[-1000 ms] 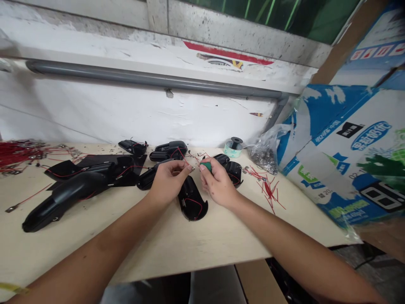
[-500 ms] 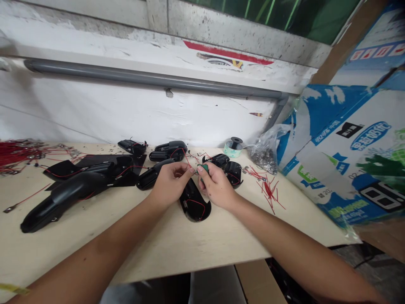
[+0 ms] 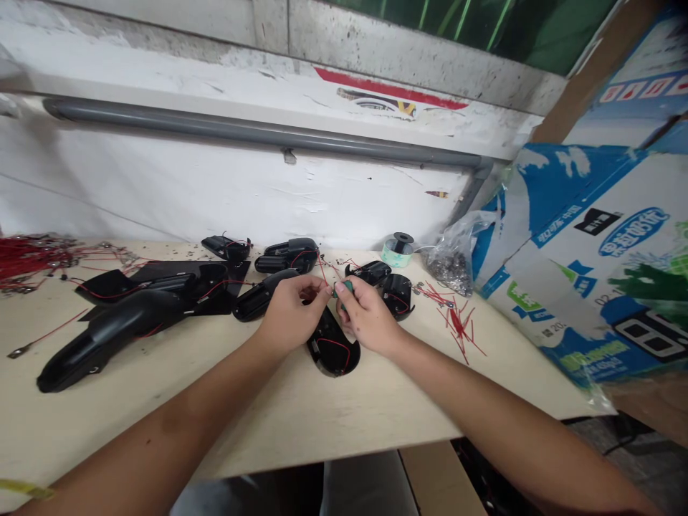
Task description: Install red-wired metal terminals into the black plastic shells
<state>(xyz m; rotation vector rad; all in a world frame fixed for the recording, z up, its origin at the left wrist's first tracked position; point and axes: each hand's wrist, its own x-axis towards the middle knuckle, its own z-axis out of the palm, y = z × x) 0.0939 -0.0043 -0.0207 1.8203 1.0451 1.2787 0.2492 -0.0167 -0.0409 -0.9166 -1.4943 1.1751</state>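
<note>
Hands (image 3: 293, 312) (image 3: 368, 315) closer together, small green piece (image 3: 344, 288) pointing left, slightly downward.

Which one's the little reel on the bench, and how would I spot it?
Find the big blue-and-white cardboard box at the right end of the wooden bench. Beside it sits a clear bag of metal bits. Just left of that stands the reel: pale green with black ends.

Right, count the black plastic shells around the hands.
5 black plastic shells: one beneath the left hand and right hand, one beyond the left hand, one farther back, two beyond the right hand. More may be hidden.
</note>
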